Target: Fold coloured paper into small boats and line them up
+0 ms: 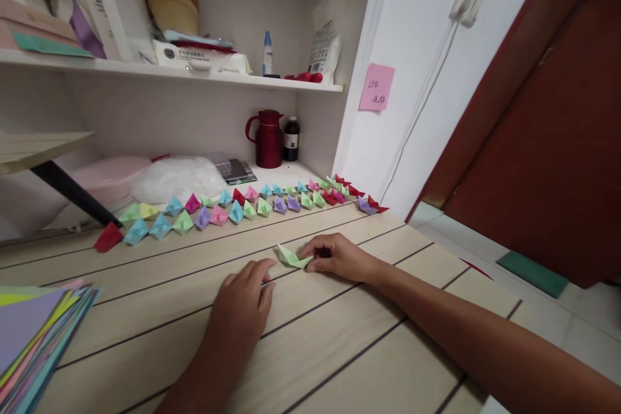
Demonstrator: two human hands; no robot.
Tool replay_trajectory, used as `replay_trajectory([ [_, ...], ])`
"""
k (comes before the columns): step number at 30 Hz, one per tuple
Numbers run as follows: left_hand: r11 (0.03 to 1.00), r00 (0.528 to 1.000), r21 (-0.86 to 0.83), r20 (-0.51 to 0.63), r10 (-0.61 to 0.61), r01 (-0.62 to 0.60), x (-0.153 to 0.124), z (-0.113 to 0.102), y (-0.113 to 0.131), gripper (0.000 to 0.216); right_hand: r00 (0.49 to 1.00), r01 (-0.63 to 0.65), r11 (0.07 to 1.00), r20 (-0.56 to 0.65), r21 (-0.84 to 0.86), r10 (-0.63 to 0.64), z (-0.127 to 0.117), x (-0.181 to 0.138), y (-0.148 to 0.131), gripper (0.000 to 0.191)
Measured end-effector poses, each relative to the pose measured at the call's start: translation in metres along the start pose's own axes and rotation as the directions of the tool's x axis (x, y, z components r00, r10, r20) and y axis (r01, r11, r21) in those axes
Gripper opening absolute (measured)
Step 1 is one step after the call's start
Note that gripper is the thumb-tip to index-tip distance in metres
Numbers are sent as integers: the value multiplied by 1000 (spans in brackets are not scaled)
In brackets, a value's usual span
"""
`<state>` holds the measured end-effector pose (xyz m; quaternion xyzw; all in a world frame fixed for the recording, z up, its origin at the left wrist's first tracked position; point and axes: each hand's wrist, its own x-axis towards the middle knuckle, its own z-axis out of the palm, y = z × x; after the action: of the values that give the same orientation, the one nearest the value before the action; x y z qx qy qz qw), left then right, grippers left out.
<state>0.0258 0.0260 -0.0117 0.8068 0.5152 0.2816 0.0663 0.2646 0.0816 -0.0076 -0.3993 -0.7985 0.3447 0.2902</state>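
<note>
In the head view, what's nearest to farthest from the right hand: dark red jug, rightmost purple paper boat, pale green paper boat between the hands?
1. Pale green boat, at the right hand.
2. Rightmost purple boat, back right.
3. Red jug, in the cabinet.

Backed by white shelving (272,82), flanked by a white wall (417,19) and tiled floor (548,336) (with a reddish-brown door (543,174)).

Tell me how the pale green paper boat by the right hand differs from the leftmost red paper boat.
The pale green folded-paper boat is lighter than the leftmost red folded-paper boat. The right hand holds the green boat; no hand touches the red boat. Both are single-coloured folded paper.
</note>
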Motion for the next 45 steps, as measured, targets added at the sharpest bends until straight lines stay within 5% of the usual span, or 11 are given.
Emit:
replay_trajectory([
  [6, 1000, 1000, 20, 22, 20, -20, 0, 1, 1, 32, 999, 52, 998, -16, -29, -52, 5, 0, 0, 29],
  [23, 994, 993, 89, 110, 48, -58, 0, 3, 2, 38, 988, 155, 863, 83, -481, -131, 4, -1, -12, 24],
  [33, 999, 991, 46, 133, 14, -21, -1, 0, 2, 35, 993, 79, 983, -70, -167, -91, -2, -17, -2, 42],
  [45, 995, 989, 52, 125, 74, -81, -3, 0, 3, 32, 975, 23, 866, -180, -499, -130, 23, -23, -27, 46],
])
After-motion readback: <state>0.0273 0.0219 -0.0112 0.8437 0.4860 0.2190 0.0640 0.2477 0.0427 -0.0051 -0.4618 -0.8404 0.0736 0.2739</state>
